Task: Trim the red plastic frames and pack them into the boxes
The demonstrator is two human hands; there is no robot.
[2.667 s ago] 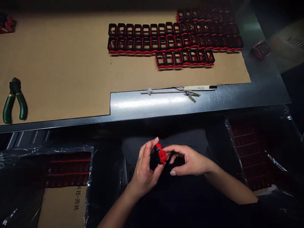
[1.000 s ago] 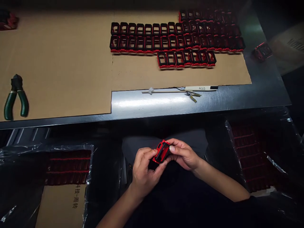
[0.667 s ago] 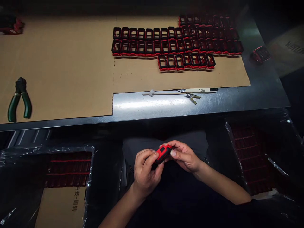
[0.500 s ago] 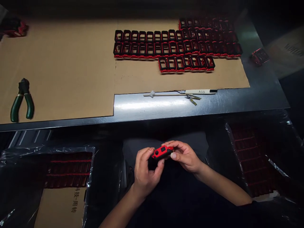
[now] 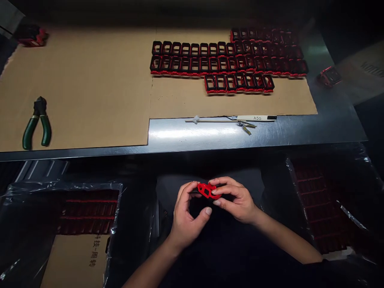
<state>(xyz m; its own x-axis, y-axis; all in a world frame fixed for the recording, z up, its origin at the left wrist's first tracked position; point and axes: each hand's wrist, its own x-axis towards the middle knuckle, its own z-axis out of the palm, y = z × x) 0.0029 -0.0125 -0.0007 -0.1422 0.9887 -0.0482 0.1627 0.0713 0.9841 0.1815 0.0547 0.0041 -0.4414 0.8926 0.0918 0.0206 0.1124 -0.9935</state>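
A small red plastic frame with openings through it is held up over my lap. My right hand pinches its right end between thumb and fingers. The fingertips of my left hand touch the frame's left end, while the left thumb stands apart, below it. The frame's underside and part of its right end are hidden by the fingers. On the bench beyond, similar red-and-black frames stand in several rows on cardboard.
Green-handled cutting pliers lie at left. Along the metal bench edge are a thin stick with white fluff, a pen-like tool marked A55 and small metal pieces. Plastic-lined boxes with red-and-black parts flank my lap.
The red frame has been turned, so openings now show where its flat red face with black details was. My left thumb has come off it. The view has shifted slightly.
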